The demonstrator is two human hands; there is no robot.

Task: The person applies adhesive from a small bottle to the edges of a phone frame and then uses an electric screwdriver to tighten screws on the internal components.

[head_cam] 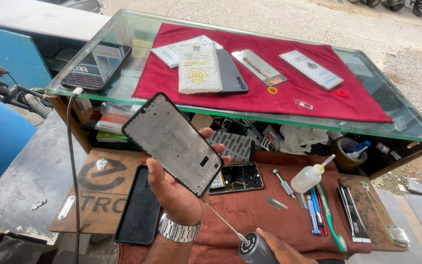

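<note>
The left hand, a metal watch at its wrist, grasps a bare phone frame tilted above the brown cloth on the worktop. The right hand grips a screwdriver whose thin shaft points up toward the frame. On the cloth just right of the frame lie an opened phone and a small squeeze bottle.
</note>
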